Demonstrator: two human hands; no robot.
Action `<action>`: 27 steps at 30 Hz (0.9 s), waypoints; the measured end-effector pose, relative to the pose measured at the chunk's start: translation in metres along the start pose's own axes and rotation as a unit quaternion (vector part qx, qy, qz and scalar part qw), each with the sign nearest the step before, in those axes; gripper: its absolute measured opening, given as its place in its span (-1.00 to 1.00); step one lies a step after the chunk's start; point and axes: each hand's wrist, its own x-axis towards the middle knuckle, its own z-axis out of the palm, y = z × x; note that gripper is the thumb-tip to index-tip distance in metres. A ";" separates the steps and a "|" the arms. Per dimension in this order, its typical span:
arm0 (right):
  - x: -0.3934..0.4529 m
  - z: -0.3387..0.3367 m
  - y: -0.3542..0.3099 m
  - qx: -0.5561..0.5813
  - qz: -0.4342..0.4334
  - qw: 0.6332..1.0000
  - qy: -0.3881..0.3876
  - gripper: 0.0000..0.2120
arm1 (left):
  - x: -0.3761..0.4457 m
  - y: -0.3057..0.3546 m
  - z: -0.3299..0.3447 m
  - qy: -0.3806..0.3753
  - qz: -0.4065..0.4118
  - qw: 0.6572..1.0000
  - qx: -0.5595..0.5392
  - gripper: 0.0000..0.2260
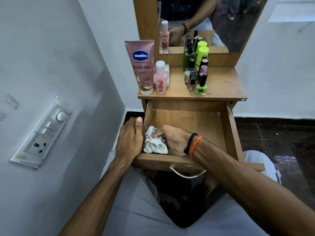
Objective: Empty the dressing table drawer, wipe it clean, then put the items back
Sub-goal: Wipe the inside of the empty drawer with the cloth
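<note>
The wooden drawer (190, 119) of the dressing table is pulled out, and nothing but a crumpled white cloth (154, 143) lies on its bare floor. My right hand (173, 138) is inside the drawer and grips this cloth at the front left corner. My left hand (130, 142) holds the drawer's left side wall, thumb on top of the edge. On the tabletop (221, 86) stand a pink Vaseline tube (140, 65), a small pink bottle (160, 78) and a cluster of nail polish and green bottles (197, 70).
A mirror (204, 23) rises behind the tabletop. A wall with a switch and socket panel (42, 132) stands close on the left. A metal handle (187, 172) hangs on the drawer front above my lap. Dark floor lies to the right.
</note>
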 end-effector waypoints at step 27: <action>0.013 -0.013 -0.015 -0.719 -0.400 0.566 0.052 -0.66 | 0.017 -0.015 -0.007 -0.065 -0.227 0.840 -0.489 -0.30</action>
